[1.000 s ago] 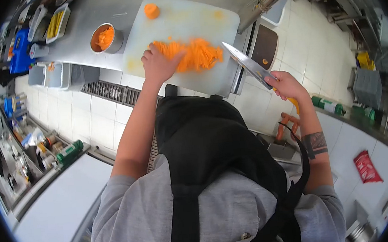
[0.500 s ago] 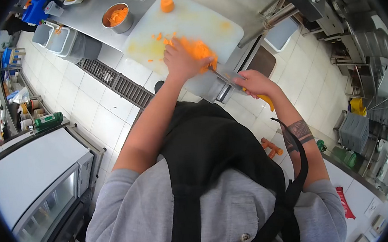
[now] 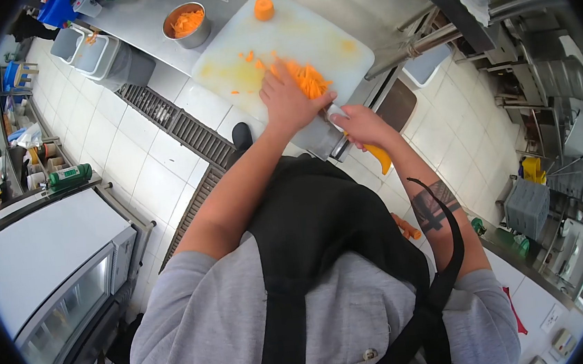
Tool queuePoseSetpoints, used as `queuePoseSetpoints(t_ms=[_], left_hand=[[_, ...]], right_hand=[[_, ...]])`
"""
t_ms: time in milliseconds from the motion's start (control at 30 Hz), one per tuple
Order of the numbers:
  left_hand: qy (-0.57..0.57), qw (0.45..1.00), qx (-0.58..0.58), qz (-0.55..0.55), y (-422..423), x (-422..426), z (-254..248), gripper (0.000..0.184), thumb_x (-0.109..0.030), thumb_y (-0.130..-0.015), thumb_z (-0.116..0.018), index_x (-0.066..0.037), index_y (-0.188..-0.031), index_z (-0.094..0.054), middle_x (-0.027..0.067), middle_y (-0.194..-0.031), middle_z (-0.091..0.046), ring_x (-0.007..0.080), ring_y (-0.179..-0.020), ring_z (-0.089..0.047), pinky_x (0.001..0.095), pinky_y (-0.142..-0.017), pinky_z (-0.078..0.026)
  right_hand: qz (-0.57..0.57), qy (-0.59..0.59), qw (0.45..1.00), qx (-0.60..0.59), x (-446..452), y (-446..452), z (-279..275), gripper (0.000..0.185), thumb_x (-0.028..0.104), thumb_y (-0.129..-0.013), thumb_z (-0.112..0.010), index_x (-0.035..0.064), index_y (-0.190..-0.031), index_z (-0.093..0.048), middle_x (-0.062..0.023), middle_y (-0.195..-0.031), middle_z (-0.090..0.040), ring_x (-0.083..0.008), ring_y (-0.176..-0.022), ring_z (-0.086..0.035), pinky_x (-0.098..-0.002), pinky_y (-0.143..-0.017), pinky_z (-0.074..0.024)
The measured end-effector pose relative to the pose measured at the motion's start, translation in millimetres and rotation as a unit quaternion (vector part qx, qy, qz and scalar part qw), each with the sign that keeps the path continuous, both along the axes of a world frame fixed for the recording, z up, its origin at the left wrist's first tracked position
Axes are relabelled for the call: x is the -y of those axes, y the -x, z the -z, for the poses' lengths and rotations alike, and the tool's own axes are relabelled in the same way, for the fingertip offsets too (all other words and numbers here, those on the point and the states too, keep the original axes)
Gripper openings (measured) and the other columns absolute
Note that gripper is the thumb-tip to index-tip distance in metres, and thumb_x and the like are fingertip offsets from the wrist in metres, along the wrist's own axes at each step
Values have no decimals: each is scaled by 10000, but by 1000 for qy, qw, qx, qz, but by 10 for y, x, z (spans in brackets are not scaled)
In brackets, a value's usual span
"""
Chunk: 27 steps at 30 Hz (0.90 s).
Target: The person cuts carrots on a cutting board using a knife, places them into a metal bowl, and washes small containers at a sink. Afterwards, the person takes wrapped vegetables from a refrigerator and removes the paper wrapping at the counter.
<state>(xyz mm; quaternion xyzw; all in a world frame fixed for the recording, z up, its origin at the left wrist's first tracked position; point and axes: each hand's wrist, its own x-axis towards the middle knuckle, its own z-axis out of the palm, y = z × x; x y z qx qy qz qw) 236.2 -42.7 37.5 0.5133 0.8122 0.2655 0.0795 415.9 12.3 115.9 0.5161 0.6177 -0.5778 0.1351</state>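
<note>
My left hand (image 3: 289, 104) rests at the near edge of a white cutting board (image 3: 320, 30). Its fingers are stretched out over a pile of cut carrot strips (image 3: 309, 80), thumb apart and pointing right. A knife (image 3: 380, 160) with a yellow handle is gripped in my right hand (image 3: 364, 126). Its blade points toward the left thumb, and the tip is partly hidden by that hand. A short carrot chunk (image 3: 263, 9) stands at the far side of the board. Small carrot bits lie left of the pile, around yellow stains.
Left of the board, a round metal container (image 3: 187, 26) holds carrot strips on the steel counter (image 3: 145, 14). Grey bins (image 3: 97, 57) stand below the counter's left side. A metal rail (image 3: 432, 41) runs close to the board's right corner. Whole carrots (image 3: 405, 226) lie at my right side.
My right hand and the knife have moved left, closer to my left hand, and the blade now shows less. My left hand stays by the carrot strips. The view has shifted slightly.
</note>
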Motion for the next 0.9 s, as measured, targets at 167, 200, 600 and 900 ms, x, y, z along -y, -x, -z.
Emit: queuePoseSetpoints(t_ms=[167, 200, 600, 900], left_hand=[[6, 997, 78, 0, 58, 6, 1, 1235, -664, -791, -786, 94, -1579, -212, 369, -1418, -400, 523, -1306, -430, 602, -1129, -318], [8, 997, 77, 0, 67, -6, 36, 1235, -664, -791, -786, 94, -1579, -212, 369, -1418, -400, 523, -1306, -430, 602, -1129, -318], [-58, 991, 41, 116, 421, -173, -69, 832, -415, -805, -738, 13, -1454, -444, 284, -1277, -533, 453, -1158, -529, 562, -1016, -426], [-49, 984, -13, 172, 2183, -726, -604, 808, -417, -810, -737, -29, -1474, -486, 258, -1330, -534, 428, -1215, -516, 529, -1060, -416]], right_hand=[[4, 0, 1000, -6, 52, 61, -41, 331, 328, -1067, -555, 1, -1047, -602, -62, -663, -547, -162, -444, -541, -343, -404, -457], [5, 2, 1000, -3, 71, 58, -51, 329, 325, -1067, -552, 1, -1047, -601, -59, -663, -546, -158, -444, -538, -340, -405, -460], [113, 81, 990, -35, 367, 209, -201, 330, 360, -1088, -533, 38, -1059, -596, -17, -651, -531, -105, -437, -495, -298, -415, -443], [150, 60, 975, -151, 68, 1810, -425, 318, 395, -1074, -556, 77, -1063, -561, -16, -683, -535, -108, -456, -496, -306, -437, -442]])
